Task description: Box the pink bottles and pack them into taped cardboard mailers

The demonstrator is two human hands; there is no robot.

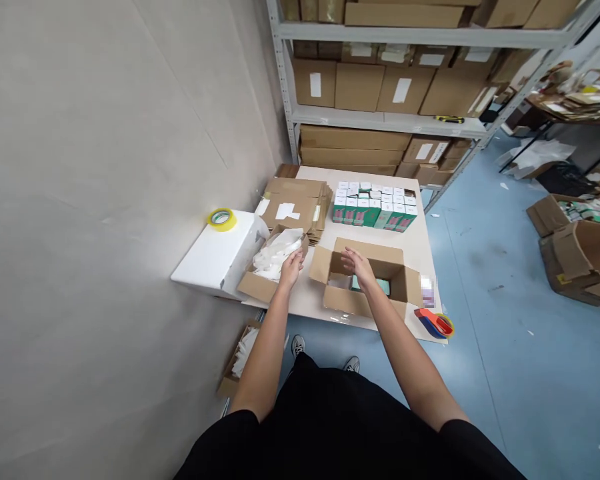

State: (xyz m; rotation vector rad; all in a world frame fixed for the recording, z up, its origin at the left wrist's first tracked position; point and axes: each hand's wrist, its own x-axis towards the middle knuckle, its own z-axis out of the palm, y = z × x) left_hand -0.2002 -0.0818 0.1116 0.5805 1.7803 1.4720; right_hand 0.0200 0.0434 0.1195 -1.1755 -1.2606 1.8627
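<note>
My left hand [291,268] is beside a small carton [261,287] filled with crumpled white plastic packing material [280,253]; its fingers are loosely bent and no held thing shows. Over an open cardboard box [347,303] hovers my right hand [359,267], fingers stretched out and holding nothing. Inside that box lie a green-topped package [383,287] and some clear plastic wrap [339,280], partly hidden by my right hand and forearm. The box's flaps are folded outward.
Rows of green-and-white product boxes [375,207] stand at the table's back. Left of them lie flattened cartons [295,200]. A tape roll [222,219] rests on a white block [215,257]. A tape dispenser [434,323] sits at the right corner. Behind is a loaded shelf [380,120].
</note>
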